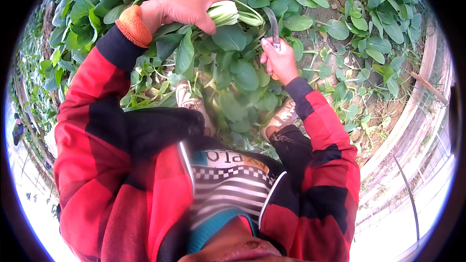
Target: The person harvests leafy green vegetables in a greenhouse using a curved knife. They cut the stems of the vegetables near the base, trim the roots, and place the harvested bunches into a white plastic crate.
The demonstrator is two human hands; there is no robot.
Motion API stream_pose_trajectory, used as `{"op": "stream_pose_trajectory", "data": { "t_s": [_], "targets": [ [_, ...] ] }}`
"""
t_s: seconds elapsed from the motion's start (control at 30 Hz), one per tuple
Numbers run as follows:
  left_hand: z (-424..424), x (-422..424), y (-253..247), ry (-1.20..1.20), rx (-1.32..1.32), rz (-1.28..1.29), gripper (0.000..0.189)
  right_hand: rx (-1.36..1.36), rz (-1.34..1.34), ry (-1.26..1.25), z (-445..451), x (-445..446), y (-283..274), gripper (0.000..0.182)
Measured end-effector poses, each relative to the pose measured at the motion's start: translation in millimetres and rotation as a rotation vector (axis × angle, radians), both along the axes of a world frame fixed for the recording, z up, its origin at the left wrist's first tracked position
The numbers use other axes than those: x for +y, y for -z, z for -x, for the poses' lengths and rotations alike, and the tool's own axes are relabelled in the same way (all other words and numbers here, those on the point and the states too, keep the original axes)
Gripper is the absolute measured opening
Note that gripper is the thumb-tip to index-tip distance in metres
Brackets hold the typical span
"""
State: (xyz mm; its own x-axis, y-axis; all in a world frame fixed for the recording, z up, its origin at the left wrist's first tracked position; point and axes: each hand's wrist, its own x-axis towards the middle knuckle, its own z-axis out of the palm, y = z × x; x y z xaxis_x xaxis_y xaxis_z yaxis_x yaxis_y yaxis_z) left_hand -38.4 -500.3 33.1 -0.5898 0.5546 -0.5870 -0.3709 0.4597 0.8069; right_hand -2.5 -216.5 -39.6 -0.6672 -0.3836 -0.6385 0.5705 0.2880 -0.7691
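My left hand [187, 10] is closed around a bunch of leafy greens [222, 14], with the pale stem ends turned to the right. A loose green stalk bends out beside the bunch. To the right, my right hand [278, 58] grips the handle of a sickle [272, 25]; its curved metal blade points up and left, near the stalks. Most of the handle is hidden in my fingers. Broad-leaved green plants [229, 38] stand below and around both hands.
My two shoes [189, 98] stand on the ground among leaves. More plants [382, 25] grow at right on bare soil. A pale curved border [407, 116] and plastic sheeting lie beyond. A distant person [17, 129] shows at the far left edge.
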Motion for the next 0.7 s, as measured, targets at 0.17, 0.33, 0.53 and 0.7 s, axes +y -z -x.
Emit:
{"op": "stream_pose_trajectory", "data": {
  "t_s": [0.17, 0.33, 0.53, 0.7],
  "targets": [
    [7.9, 9.3, -33.3, -0.011, 0.071, -0.162, 0.065, 0.152, 0.446, 0.295, 30.6, -22.5, -58.9, 0.037],
    [6.5, 29.2, -65.3, -0.15, 0.544, -0.065, 0.054, 0.34, 0.253, 0.315, 55.8, -19.7, -79.9, 0.023],
    [9.2, 59.3, -70.5, -0.124, 0.836, 0.004, 0.053, 0.259, 0.423, 0.276, 49.8, -23.8, -95.9, 0.021],
    [8.4, 74.7, -34.7, -0.218, 0.337, -0.135, 0.057, 0.088, 0.496, 0.26, 46.5, -10.5, -77.5, 0.025]
  ]
}}
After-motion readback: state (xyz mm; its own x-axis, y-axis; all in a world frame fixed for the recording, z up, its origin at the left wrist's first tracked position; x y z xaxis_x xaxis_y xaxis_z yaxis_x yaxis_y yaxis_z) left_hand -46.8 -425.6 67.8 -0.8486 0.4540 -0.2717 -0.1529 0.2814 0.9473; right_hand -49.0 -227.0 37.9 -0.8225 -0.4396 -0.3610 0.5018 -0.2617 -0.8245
